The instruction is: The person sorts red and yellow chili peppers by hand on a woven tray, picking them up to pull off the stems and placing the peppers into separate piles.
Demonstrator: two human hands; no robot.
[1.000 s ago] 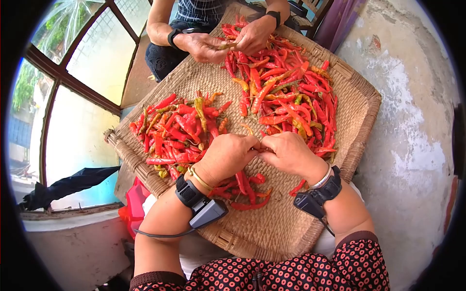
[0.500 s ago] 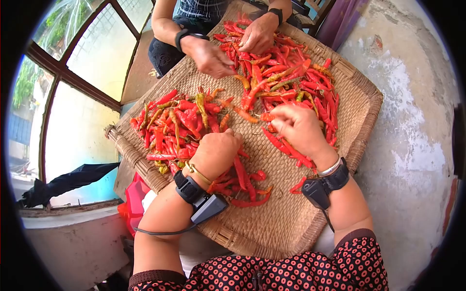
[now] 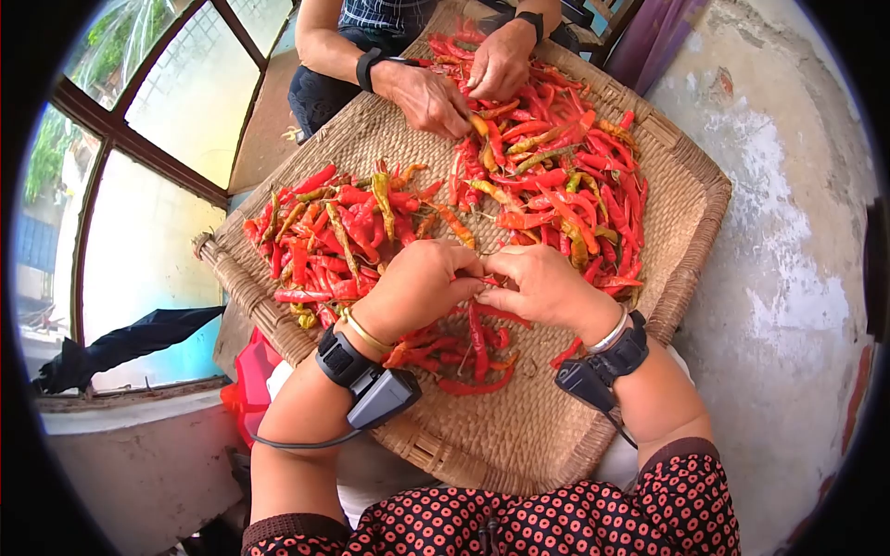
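My left hand and my right hand meet fingertip to fingertip over the middle of a woven tray. Both are closed in a pinch on a red chili pepper, mostly hidden by the fingers. Left of my left hand lies a heap of red chili peppers, with some yellowish, shrivelled ones. A smaller cluster of red chili peppers sits just below my hands. Beyond my right hand spreads a larger pile of red chili peppers.
Across the tray, another person's two hands work at the far pile. Windows and a folded black umbrella are on the left, near a red plastic object. A rough plaster wall stands to the right.
My right hand has moved left and down from the large pile to meet my left hand, which has shifted slightly. The other person's left-side hand has moved right, to the peppers.
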